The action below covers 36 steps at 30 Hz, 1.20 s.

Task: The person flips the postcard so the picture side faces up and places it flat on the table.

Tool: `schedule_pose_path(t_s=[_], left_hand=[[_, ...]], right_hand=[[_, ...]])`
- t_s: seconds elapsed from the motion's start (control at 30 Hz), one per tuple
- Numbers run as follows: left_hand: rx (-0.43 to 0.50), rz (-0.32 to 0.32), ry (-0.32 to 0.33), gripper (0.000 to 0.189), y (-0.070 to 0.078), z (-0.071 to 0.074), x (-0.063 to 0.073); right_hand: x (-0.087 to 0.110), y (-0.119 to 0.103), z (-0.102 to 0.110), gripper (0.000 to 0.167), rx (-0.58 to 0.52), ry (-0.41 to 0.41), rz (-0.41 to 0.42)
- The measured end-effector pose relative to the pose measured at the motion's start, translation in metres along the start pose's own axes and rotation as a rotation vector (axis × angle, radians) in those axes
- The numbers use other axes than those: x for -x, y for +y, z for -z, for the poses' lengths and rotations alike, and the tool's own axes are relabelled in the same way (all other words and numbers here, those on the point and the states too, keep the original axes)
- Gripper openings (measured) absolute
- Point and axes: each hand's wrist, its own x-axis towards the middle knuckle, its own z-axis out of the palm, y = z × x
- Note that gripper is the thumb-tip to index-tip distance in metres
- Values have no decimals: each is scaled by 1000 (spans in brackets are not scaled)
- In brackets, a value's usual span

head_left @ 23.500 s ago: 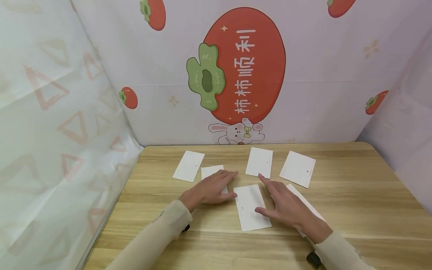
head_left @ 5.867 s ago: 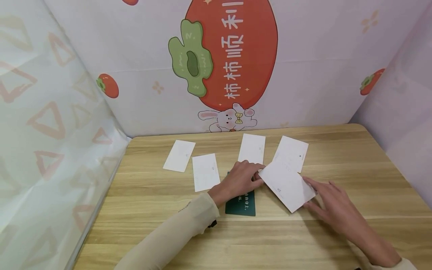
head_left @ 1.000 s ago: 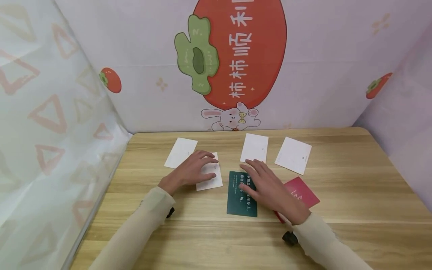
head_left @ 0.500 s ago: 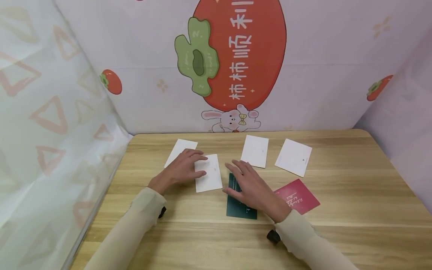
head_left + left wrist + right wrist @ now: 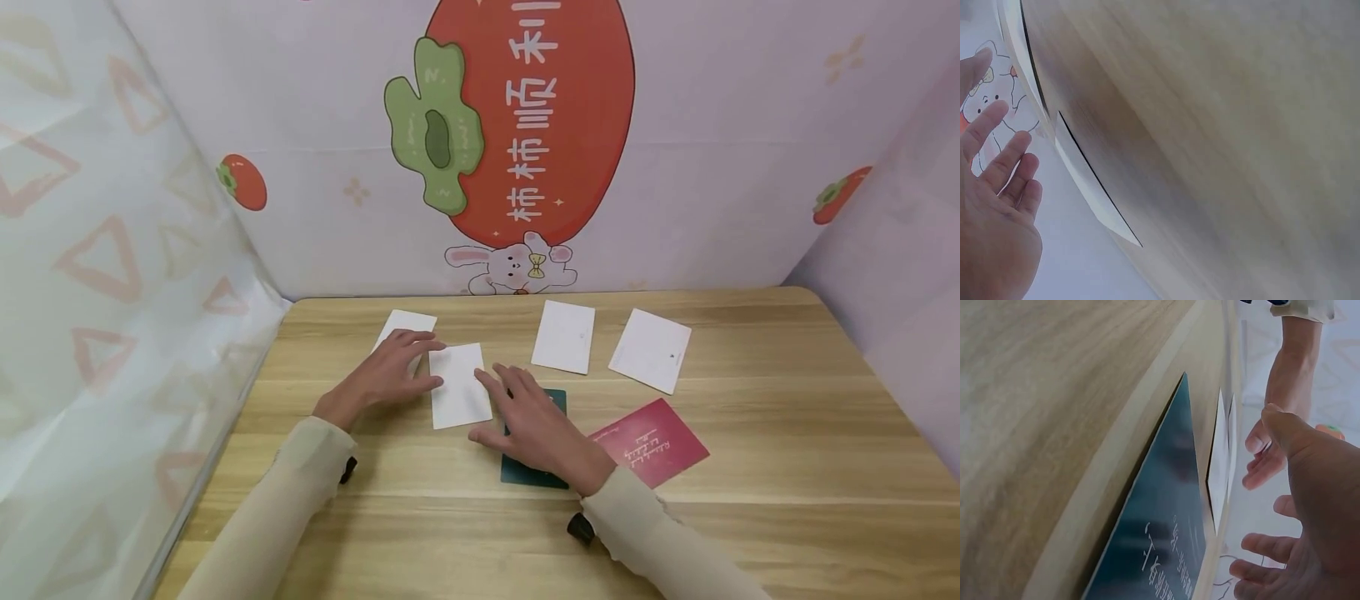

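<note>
A white card lies on the table between my two hands. My left hand is at its left side, fingers spread and slightly bent, holding nothing; it partly covers another white card behind. My right hand hovers at the white card's right edge, fingers loosely spread. Beneath that hand lies a dark green card with white writing, partly hidden in the head view; the right wrist view shows the green card flat below the palm. A crimson card with white script lies right of the right wrist.
Two more white cards lie toward the back: one near the middle, one farther right. The wooden table meets a cloth backdrop printed with persimmons and a rabbit. A cloth wall hangs along the left side.
The crimson and green cards, face-down white in the oldest frame, now show coloured sides. Over the last second my right hand has moved left off the crimson card; my left hand has drawn slightly left.
</note>
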Motion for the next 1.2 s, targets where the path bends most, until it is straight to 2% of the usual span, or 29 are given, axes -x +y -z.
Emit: schedule_pose_path(t_s=[0.17, 0.6, 0.9, 1.2], left_hand=[[2, 20, -11, 61, -2, 2, 0], [13, 19, -7, 60, -7, 2, 0], [-14, -22, -16, 59, -8, -3, -4], [-22, 14, -31, 54, -6, -3, -6]], right_hand=[[-4, -3, -3, 92, 59, -29, -4], [-11, -8, -11, 95, 171, -23, -1], [-9, -7, -15, 90, 312, 35, 27], [-11, -13, -18, 86, 301, 30, 22]])
